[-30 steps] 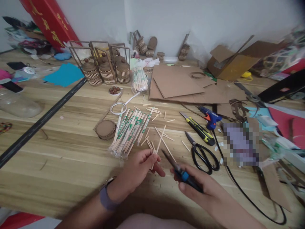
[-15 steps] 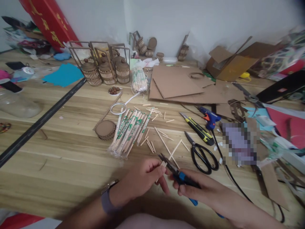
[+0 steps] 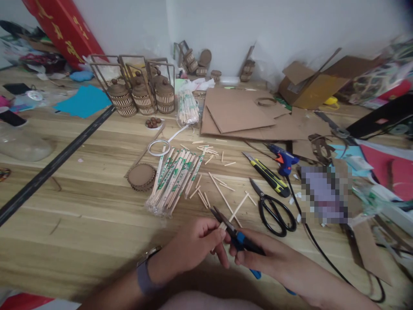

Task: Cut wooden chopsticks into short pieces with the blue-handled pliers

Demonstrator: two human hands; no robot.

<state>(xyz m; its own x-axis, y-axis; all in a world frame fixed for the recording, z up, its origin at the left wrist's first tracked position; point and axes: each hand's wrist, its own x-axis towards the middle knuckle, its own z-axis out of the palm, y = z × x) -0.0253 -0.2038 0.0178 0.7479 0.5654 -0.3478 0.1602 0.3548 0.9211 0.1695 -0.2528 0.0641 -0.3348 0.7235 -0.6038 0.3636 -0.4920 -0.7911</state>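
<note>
Pinched between the thumb and fingers of my left hand (image 3: 193, 243) are short wooden sticks (image 3: 222, 226), their ends poking up past the thumb. My right hand (image 3: 267, 254) is wrapped round the blue-and-black handles of pliers (image 3: 242, 242). The plier jaws lie against the sticks at my left fingertips; whether they are closed on them I cannot tell. Just beyond my hands, a longer stick (image 3: 240, 206) and several cut pieces (image 3: 202, 199) lie on the wooden table (image 3: 106, 241). Black-handled scissors (image 3: 274, 213) rest to the right.
Paper-wrapped chopsticks (image 3: 177, 176) lie beside a round cardboard piece (image 3: 141, 176) and a tape roll (image 3: 158, 147). A utility knife (image 3: 267, 174) and a blue glue gun (image 3: 284, 158) are at right. Behind stand lidded miniature baskets (image 3: 140, 98) and cardboard sheets (image 3: 241, 110).
The pliers and my right hand have shifted slightly left, bringing the jaws closer over the sticks. My left hand keeps its pinch, nearly in place.
</note>
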